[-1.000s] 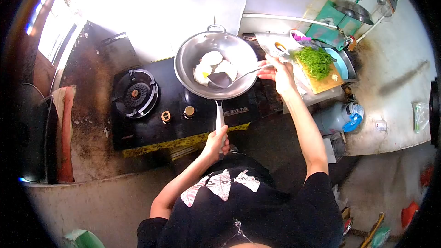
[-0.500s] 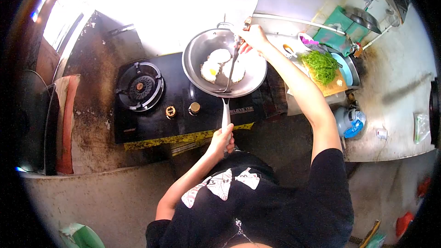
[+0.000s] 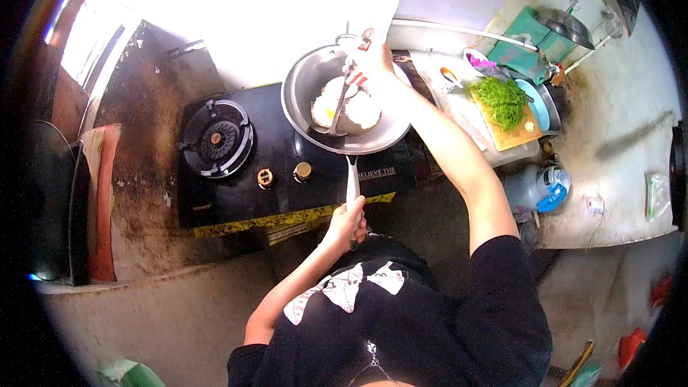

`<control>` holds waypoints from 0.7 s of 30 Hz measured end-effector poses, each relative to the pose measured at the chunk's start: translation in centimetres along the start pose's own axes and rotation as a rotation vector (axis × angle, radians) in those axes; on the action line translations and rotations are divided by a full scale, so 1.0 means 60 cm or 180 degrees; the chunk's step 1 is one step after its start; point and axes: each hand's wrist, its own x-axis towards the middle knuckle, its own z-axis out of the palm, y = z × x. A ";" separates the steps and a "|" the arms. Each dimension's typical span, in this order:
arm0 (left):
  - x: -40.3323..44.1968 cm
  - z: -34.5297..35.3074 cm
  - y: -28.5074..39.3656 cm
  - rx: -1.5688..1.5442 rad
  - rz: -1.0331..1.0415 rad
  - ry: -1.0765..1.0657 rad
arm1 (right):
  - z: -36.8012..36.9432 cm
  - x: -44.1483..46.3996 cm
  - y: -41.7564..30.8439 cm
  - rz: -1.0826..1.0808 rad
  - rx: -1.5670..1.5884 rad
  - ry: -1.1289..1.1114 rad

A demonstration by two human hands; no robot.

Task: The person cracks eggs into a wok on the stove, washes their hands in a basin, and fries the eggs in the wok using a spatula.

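A steel frying pan (image 3: 301,82) sits over the right side of the black stove, its handle toward me. My left hand (image 3: 347,224) is closed around that handle. Several fried eggs (image 3: 363,110) lie together in the pan, one with a yellow yolk showing. Above the pan's far right side, my right hand (image 3: 370,64) grips a spatula (image 3: 339,111) by its handle. The spatula's wide blade rests low in the pan, against the near edge of the eggs. My right hand and forearm hide part of the pan's right side.
An unused burner (image 3: 216,139) is on the left of the stove (image 3: 276,165), with two knobs at its front. To the right, shredded greens (image 3: 497,103) lie on a cutting board (image 3: 517,137), beside a small cup (image 3: 448,79) and a blue basin (image 3: 542,112).
My right hand has moved slightly left, and the spatula blade has shifted left along the near edge of the eggs. My left hand still holds the handle.
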 end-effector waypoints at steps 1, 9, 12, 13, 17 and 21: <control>0.001 0.000 0.001 0.0006 -0.0006 -0.0004 | 0.004 -0.010 0.001 0.0004 0.0001 0.0009; 0.000 0.000 0.000 0.0045 0.0005 0.0016 | 0.034 -0.105 0.034 -0.0753 0.0107 0.0183; 0.001 0.000 0.001 0.0075 -0.0009 0.0044 | 0.046 -0.124 0.057 -0.1052 0.0027 0.0284; 0.002 -0.001 0.000 0.0075 -0.0004 0.0043 | 0.046 -0.131 0.065 -0.1058 0.0027 0.0284; 0.004 -0.003 -0.002 0.0024 0.0024 0.0023 | 0.038 -0.157 0.081 -0.1317 -0.0297 0.0389; 0.004 -0.001 -0.002 0.0022 0.0046 0.0032 | 0.025 -0.154 0.120 -0.0886 0.0319 0.0566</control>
